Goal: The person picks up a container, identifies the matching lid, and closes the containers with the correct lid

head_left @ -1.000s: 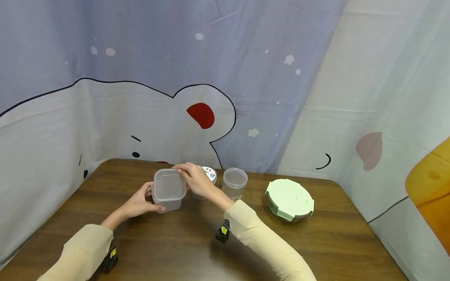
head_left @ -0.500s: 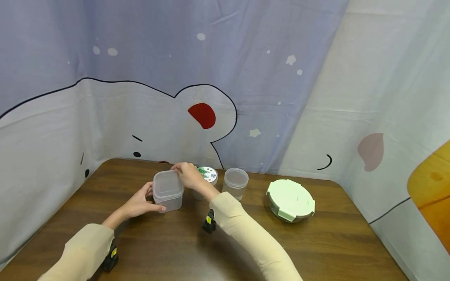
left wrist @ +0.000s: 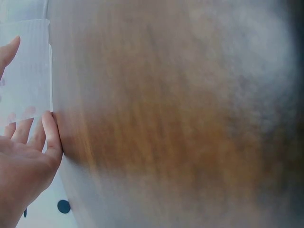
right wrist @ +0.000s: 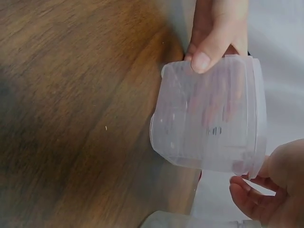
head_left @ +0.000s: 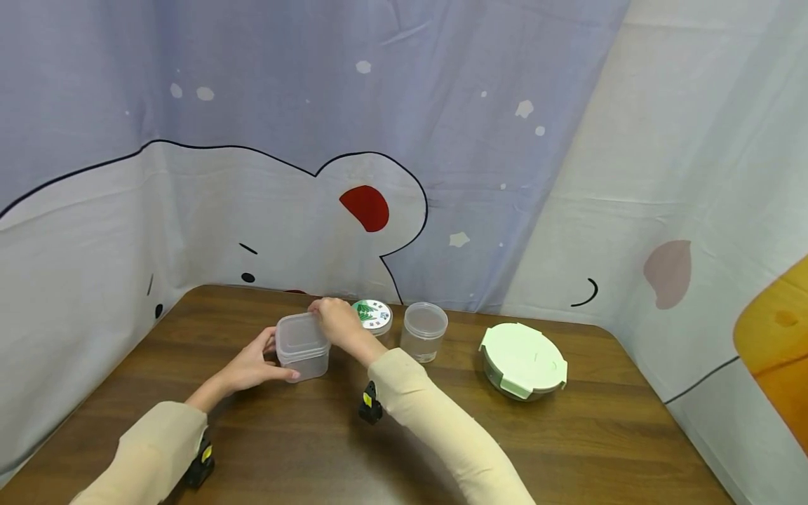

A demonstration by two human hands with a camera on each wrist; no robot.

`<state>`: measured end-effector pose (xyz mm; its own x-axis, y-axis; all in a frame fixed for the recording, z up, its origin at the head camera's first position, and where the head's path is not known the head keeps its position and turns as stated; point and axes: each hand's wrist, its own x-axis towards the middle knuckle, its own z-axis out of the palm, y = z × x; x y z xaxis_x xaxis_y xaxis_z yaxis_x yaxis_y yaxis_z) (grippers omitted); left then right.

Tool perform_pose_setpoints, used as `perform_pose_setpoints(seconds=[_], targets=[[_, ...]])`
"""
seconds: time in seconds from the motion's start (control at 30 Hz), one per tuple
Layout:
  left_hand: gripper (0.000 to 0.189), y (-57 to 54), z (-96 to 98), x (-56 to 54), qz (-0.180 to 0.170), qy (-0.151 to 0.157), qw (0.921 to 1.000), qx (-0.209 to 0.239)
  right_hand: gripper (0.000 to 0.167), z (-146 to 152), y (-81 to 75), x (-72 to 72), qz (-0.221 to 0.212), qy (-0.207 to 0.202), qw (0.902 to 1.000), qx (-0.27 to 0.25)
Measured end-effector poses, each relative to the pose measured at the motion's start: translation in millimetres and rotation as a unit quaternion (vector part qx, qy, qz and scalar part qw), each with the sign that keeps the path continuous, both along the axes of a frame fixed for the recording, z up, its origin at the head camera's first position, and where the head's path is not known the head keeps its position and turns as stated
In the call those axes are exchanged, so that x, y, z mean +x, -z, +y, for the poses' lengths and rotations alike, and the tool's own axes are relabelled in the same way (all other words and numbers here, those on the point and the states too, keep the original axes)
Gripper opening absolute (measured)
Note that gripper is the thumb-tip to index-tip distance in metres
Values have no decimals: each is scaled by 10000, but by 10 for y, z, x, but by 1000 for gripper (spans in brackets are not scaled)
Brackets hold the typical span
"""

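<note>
Left of the table's middle stands a clear square plastic container (head_left: 308, 367) with a frosted lid (head_left: 299, 334) lying over its top. My left hand (head_left: 247, 366) grips the container from the left, thumb at the front and the other fingers behind. At the lid's right back corner, my right hand (head_left: 342, 325) pinches the edge. The right wrist view shows the container's see-through wall (right wrist: 199, 118), with thumb and fingers of the right hand (right wrist: 268, 194) at the lid's rim. Through the wall, the left hand's fingers show dimly.
Just behind the right hand is a round tub with a printed white lid (head_left: 374, 315). A clear round jar (head_left: 423, 335) stands beside it. Farther right sits a round bowl with a pale green clip lid (head_left: 524, 358). A printed curtain (head_left: 480, 175) hangs behind the wooden table (head_left: 303, 449).
The lid has come down from a raised tilt onto the container's top. My right hand and forearm have moved left and slightly down with it; my left hand keeps its hold.
</note>
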<state>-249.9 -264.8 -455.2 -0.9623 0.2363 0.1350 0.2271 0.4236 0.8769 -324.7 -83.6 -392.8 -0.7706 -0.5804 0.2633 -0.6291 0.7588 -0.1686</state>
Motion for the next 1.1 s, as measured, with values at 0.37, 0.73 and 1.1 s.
perform_pose_setpoints(seconds=[0.37,0.73,1.1], targets=[[85,6,-10,-1,-13,127,9999,-19,40,14,-19,85,199,-1070,9934,371],[96,39,-21,-10,-69,173,9998,-70,50,13,75,185,152,-2019,9695,1379],[84,16,-22,-1,11,124,9998,-165,50,44,161,182,384,-2225,9612,1585]])
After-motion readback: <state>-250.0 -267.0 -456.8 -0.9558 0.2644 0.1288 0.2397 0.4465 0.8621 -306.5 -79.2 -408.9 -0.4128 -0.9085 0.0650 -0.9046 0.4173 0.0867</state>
